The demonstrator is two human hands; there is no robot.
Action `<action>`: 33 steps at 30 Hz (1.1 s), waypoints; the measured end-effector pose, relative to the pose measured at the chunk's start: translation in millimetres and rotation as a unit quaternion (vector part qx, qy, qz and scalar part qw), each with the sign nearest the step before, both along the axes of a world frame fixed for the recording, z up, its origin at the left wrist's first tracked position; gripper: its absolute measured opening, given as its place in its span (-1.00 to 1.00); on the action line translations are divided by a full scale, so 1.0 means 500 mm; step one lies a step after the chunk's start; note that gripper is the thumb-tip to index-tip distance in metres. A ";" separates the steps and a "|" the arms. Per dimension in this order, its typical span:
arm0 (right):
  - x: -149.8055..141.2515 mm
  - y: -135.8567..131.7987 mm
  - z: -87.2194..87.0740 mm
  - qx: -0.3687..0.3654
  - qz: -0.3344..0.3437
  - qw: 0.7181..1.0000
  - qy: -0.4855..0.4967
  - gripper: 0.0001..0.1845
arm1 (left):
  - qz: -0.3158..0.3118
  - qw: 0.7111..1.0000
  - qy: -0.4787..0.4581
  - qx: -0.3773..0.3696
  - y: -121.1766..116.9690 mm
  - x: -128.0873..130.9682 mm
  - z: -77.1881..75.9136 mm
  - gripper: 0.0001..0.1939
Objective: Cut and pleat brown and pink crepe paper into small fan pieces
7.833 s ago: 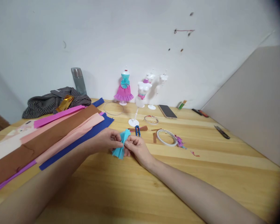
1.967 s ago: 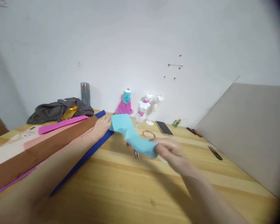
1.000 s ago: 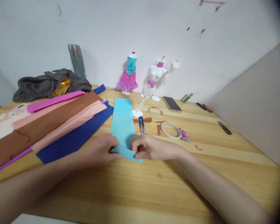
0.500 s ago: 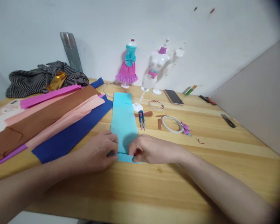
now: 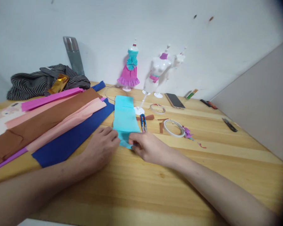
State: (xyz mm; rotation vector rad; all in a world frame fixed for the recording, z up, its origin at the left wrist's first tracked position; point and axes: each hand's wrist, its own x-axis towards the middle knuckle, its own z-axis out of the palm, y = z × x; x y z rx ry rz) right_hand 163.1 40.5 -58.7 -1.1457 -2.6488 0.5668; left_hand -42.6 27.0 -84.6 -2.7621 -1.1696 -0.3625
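Note:
A strip of turquoise crepe paper lies lengthwise on the wooden table, its near end folded back over itself. My left hand has its fingers curled closed on the left corner of that fold. At the right corner, my right hand pinches the folded paper between thumb and fingers. Just beyond my right hand lie blue thread snips, their tips partly hidden by the hand. The fingertips of my left hand are partly out of sight.
Brown, pink and blue crepe paper sheets cover the left side. Small dress forms stand by the wall. A tape roll, a phone and a utility knife lie to the right. A grey bottle stands behind striped cloth.
Both hands have moved away from me with the near end of the turquoise paper. The folded flap is now deeper and the strip looks shorter. The view has tilted slightly.

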 end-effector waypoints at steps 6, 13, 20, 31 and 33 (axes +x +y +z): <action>0.005 0.027 -0.027 0.110 -0.016 0.992 0.051 -0.73 | 0.031 0.998 -0.013 0.057 0.032 -0.012 -0.010 -0.83; 0.009 0.027 -0.021 0.008 0.021 1.000 -0.004 -0.78 | 0.019 0.994 -0.068 -0.081 0.027 -0.019 -0.005 -0.78; 0.013 0.029 -0.006 -0.063 0.029 0.997 -0.021 -0.86 | -0.045 0.989 -0.055 -0.133 0.022 -0.013 0.003 -0.80; 0.019 0.021 0.006 -0.080 0.052 0.995 -0.020 -0.86 | -0.061 0.976 -0.100 -0.184 0.026 -0.013 0.003 -0.74; 0.018 0.021 0.007 -0.083 0.054 0.995 -0.018 -0.87 | -0.061 0.974 -0.102 -0.192 0.024 -0.013 0.005 -0.73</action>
